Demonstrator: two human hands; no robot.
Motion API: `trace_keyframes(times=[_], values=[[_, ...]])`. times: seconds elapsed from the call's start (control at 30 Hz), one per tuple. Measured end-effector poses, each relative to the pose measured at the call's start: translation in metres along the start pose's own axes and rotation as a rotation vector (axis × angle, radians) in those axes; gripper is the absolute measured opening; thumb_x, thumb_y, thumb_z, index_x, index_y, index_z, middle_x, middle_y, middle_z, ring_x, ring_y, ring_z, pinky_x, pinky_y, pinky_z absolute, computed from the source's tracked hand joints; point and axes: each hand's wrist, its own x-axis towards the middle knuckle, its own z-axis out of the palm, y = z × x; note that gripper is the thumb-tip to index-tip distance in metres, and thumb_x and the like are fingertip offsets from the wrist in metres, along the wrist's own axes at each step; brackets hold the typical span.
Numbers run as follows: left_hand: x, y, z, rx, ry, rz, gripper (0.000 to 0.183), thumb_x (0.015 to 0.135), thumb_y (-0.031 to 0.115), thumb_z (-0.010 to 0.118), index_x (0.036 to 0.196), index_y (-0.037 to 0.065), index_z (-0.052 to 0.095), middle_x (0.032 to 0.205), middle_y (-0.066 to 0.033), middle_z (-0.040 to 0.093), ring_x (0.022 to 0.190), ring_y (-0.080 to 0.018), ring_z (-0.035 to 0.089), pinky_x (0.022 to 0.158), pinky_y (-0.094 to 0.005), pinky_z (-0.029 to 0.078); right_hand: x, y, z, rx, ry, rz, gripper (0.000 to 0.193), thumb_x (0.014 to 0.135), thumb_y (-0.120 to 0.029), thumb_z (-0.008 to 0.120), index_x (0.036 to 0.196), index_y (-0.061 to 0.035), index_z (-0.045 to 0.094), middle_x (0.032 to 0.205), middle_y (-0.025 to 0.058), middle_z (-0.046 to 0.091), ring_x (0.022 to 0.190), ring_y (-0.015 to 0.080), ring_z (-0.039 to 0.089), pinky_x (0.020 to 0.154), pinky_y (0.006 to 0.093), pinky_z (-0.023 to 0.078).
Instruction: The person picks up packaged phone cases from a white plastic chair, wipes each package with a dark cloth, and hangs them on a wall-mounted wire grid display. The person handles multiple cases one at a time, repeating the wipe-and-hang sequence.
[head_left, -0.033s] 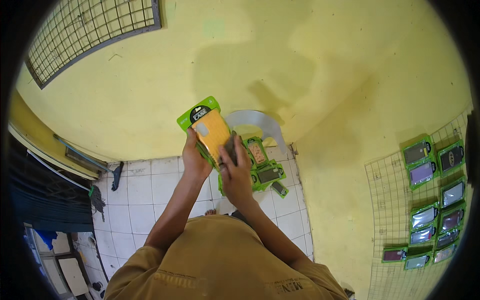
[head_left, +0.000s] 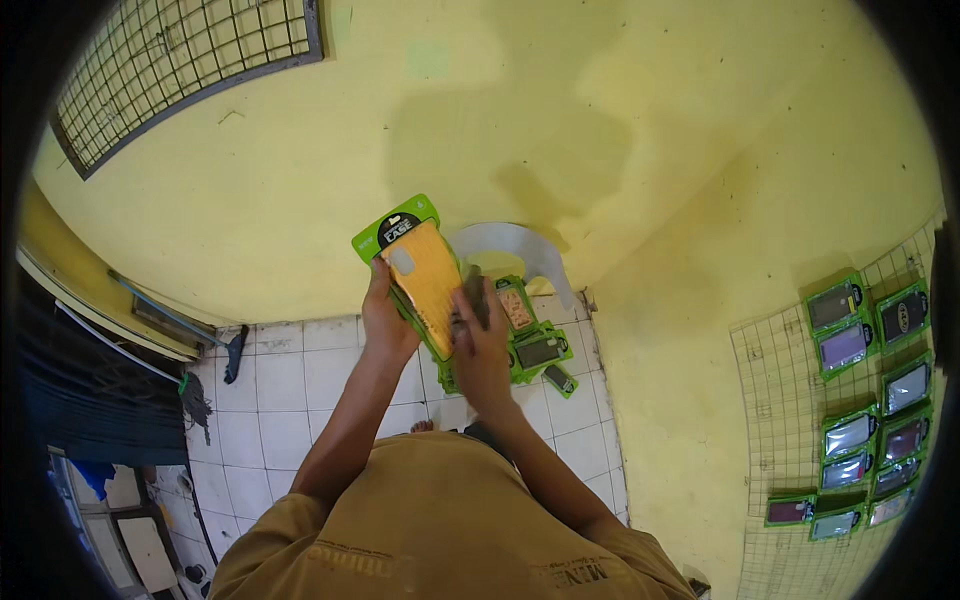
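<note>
In my left hand (head_left: pixel 388 318) is a packaged phone case (head_left: pixel 420 272), its case orange with a grey camera cutout, on a green backing card with a black header. The fingers grip its left and lower edge, and the package is tilted. My right hand (head_left: pixel 478 345), a little blurred, is at the package's lower right side. A dark cloth-like piece (head_left: pixel 474 285) is held in its fingers; its exact shape cannot be made out. Beyond that hand, more green-carded phone cases (head_left: pixel 540 348) lie piled low down, partly hidden by the hand and the package.
A curved light-grey sheet (head_left: pixel 520 245) stands behind the pile against the yellow wall. On the right, a wire grid (head_left: pixel 775 400) carries several packaged cases. A broom (head_left: pixel 235 352) and a mop (head_left: pixel 195 400) lean at the left above white floor tiles (head_left: pixel 280 385).
My right hand has slid a little down and to the right with the dark piece, off the orange case's face. The left hand and package have hardly moved.
</note>
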Motion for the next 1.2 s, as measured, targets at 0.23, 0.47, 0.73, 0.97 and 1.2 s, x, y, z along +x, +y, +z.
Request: trace_keyframes(times=[0.23, 0.47, 0.73, 0.97, 1.2], values=[[0.032, -0.022, 0.001, 0.666, 0.188, 0.304, 0.044, 0.106, 0.019, 0.05, 0.146, 0.006, 0.037, 0.121, -0.0121, 0.056, 0.096, -0.0147, 0.057, 0.081, -0.0298, 0.051, 0.026, 0.002, -0.049, 0.828, 0.063, 0.547, 0.041, 0.099, -0.009, 0.047, 0.138, 0.0015, 0.054, 0.135, 0.0199, 0.055, 0.129, 0.03, 0.053, 0.109, 0.0388, 0.04], [-0.005, -0.04, -0.01, -0.146, -0.238, -0.434, 0.072, 0.101, 0.064, 0.035, 0.145, 0.008, 0.045, 0.132, -0.0163, 0.056, 0.116, -0.0275, 0.058, 0.1, -0.0424, 0.05, 0.01, -0.035, -0.019, 0.118, 0.055, -0.141, 0.044, 0.088, 0.002, 0.059, 0.132, -0.0036, 0.06, 0.136, 0.0186, 0.055, 0.124, 0.0344, 0.056, 0.104, 0.0392, 0.045], [-0.011, -0.028, -0.036, -0.024, -0.176, -0.446, 0.061, 0.102, 0.053, 0.043, 0.141, 0.007, 0.049, 0.129, -0.017, 0.061, 0.117, -0.0314, 0.061, 0.101, -0.0468, 0.049, 0.065, -0.038, -0.093, 0.455, -0.001, 0.031, 0.043, 0.09, 0.004, 0.059, 0.132, -0.002, 0.06, 0.133, 0.0166, 0.06, 0.121, 0.027, 0.059, 0.105, 0.034, 0.044], [-0.014, -0.038, -0.019, 0.039, -0.121, -0.439, 0.062, 0.105, 0.055, 0.034, 0.146, 0.01, 0.043, 0.141, -0.0127, 0.053, 0.128, -0.0289, 0.053, 0.108, -0.0466, 0.043, 0.072, -0.032, -0.02, -0.325, -0.186, -0.132, 0.052, 0.093, -0.013, 0.06, 0.144, -0.0102, 0.051, 0.155, 0.0119, 0.042, 0.141, 0.0394, 0.038, 0.117, 0.0482, 0.029], [0.009, -0.057, -0.064, -0.487, -0.378, -0.253, 0.066, 0.104, 0.059, 0.031, 0.144, 0.009, 0.045, 0.139, -0.0153, 0.054, 0.126, -0.0315, 0.054, 0.105, -0.0463, 0.046, 0.02, -0.018, -0.007, -0.005, -0.427, -0.184, 0.057, 0.089, -0.007, 0.06, 0.145, -0.0152, 0.051, 0.156, 0.0083, 0.041, 0.143, 0.0389, 0.036, 0.117, 0.052, 0.028]])
